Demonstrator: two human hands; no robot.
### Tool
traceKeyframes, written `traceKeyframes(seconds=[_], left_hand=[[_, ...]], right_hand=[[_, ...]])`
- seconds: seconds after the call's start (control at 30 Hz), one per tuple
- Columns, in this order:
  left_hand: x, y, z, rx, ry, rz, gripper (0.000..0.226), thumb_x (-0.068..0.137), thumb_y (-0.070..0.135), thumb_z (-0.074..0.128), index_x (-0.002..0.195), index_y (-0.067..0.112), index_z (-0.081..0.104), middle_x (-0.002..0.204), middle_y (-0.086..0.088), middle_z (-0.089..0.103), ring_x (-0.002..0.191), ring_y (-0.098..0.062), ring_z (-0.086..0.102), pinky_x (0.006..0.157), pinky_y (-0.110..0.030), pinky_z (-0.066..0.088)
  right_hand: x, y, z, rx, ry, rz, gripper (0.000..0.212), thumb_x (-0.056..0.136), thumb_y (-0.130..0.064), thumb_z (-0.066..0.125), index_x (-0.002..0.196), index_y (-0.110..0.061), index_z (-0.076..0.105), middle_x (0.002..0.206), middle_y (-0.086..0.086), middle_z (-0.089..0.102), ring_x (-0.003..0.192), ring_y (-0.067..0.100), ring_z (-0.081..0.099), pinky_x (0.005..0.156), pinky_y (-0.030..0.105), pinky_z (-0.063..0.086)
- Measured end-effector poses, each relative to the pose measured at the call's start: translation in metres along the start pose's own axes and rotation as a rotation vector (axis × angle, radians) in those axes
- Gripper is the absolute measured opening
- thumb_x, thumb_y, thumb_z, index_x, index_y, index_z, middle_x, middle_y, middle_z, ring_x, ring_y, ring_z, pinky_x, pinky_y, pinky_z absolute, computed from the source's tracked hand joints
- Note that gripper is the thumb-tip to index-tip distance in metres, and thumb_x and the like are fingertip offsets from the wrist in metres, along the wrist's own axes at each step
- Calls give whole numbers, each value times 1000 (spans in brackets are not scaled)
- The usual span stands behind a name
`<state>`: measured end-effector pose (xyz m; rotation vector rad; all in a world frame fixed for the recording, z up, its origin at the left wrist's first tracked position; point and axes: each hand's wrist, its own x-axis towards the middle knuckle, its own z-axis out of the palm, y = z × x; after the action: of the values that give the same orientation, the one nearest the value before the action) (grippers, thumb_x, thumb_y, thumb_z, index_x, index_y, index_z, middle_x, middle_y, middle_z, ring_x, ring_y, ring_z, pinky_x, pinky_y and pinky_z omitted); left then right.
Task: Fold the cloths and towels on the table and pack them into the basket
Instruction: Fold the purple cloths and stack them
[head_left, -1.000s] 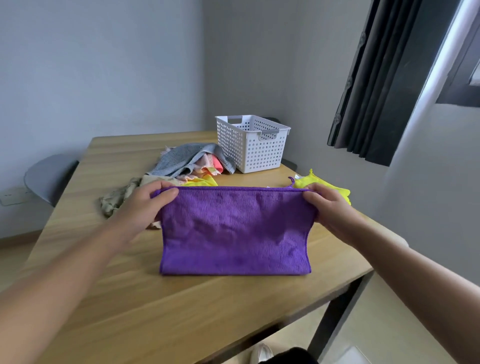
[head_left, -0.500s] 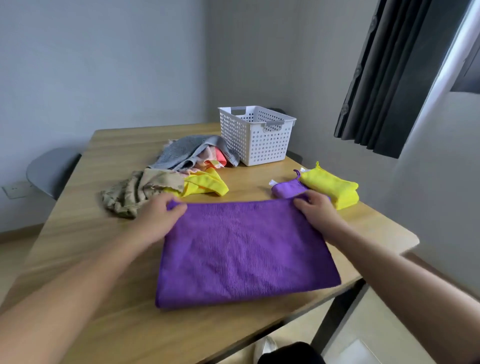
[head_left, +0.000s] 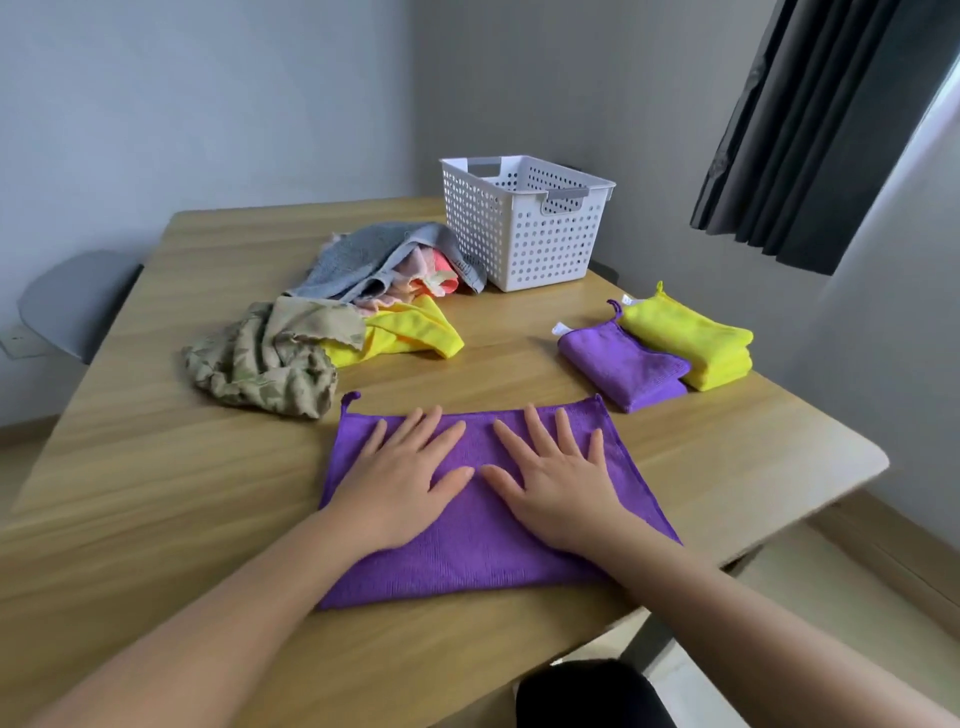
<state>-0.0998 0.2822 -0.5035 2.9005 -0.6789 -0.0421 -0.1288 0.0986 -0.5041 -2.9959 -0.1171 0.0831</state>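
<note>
Lying flat beneath both hands (head_left: 400, 483): purple cloth (head_left: 467, 566)

Room corner: plain pale grey-blue painted walls (head_left: 208, 104), a white wall socket (head_left: 15, 340) low at left, light beige floor (head_left: 857, 597). Furniture: light wood-grain table with rounded corners (head_left: 156, 467) on a black table leg (head_left: 644, 642); grey rounded chair (head_left: 72, 301) beside its far left edge. Dark grey pleated curtain (head_left: 810, 130) hangs at upper right, daylight showing beside it.

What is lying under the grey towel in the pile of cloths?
A pink cloth and a coral cloth poke out from under the grey towel at its near edge. How far they reach, and whether more lies beneath, is covered.
</note>
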Motion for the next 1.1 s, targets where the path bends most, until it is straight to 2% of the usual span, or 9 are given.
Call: traceKeyframes(seconds=[0.13, 0.23, 0.33, 0.43, 0.57, 0.67, 0.83, 0.93, 1.1], left_hand=[[-7, -9, -4, 80, -36, -36, 83, 73, 73, -8, 149, 39, -3, 159, 7, -10, 146, -14, -10, 116, -39, -5], [-15, -13, -6, 86, -38, -122, 66, 92, 62, 8, 150, 33, -3, 159, 3, -11, 146, -15, -9, 118, -37, -5], [-29, 2, -16, 48, 88, -201, 65, 97, 51, 9, 151, 18, -3, 158, -5, -10, 146, -17, -8, 119, -35, -4], [-39, 33, -13, 33, 191, -107, 82, 80, 53, -11, 150, 11, -6, 156, -5, -15, 145, -16, -11, 116, -32, -7], [-53, 30, 7, 117, 28, -106, 98, 64, 56, -21, 150, 12, -5, 157, -4, -15, 146, -16, -10, 115, -33, -8], [-67, 13, -3, 109, -8, -153, 81, 81, 57, -10, 149, 12, -10, 155, -1, -20, 145, -14, -13, 114, -31, -10], [-59, 41, -9, 68, 78, -205, 64, 98, 40, 10, 150, 6, -5, 158, -12, -11, 146, -20, -9, 118, -34, -5], [-54, 53, 2, 49, 53, -203, 63, 100, 36, 19, 150, 6, -3, 158, -12, -10, 146, -20, -9, 119, -36, -4], [-66, 29, 3, 77, 32, -187, 67, 99, 45, 18, 150, 8, -3, 158, -9, -10, 146, -19, -8, 118, -34, -4]], right_hand=[[-1, 11, -2, -22, 11, -13, 66, 88, -71, 10, 148, -45, 4, 159, -7, -7, 146, 25, -8, 115, 54, -5], [-7, 27, -5, -46, 21, 25, 82, 76, -79, -4, 149, -41, 4, 160, -5, -3, 147, 25, -5, 116, 50, -3], [-12, 28, -12, -22, 83, 53, 70, 91, -62, 3, 151, -27, 6, 160, 2, -2, 146, 28, -6, 117, 47, -3], [-24, -1, -11, 46, 154, -70, 83, 80, -55, -8, 152, -15, 4, 160, 3, -5, 146, 25, -9, 117, 42, -5], [-42, -6, 6, -55, 66, -125, 95, 70, -61, -16, 152, -18, 2, 160, -1, -6, 146, 23, -9, 116, 41, -6], [-47, 15, -1, -85, 20, -68, 98, 71, -70, -19, 152, -18, 0, 160, -1, -8, 146, 22, -10, 116, 40, -6], [-51, -13, -10, 27, 92, -42, 73, 88, -48, 1, 151, -11, 1, 159, 8, -6, 146, 27, -10, 116, 43, -6], [-57, -37, 5, -15, 99, -101, 88, 74, -49, -13, 151, -10, 5, 160, 8, -1, 147, 27, -5, 116, 45, -4], [-63, -9, 8, -59, 90, -76, 92, 72, -58, -14, 152, -16, 6, 160, 1, 0, 147, 25, -2, 117, 45, 0]])
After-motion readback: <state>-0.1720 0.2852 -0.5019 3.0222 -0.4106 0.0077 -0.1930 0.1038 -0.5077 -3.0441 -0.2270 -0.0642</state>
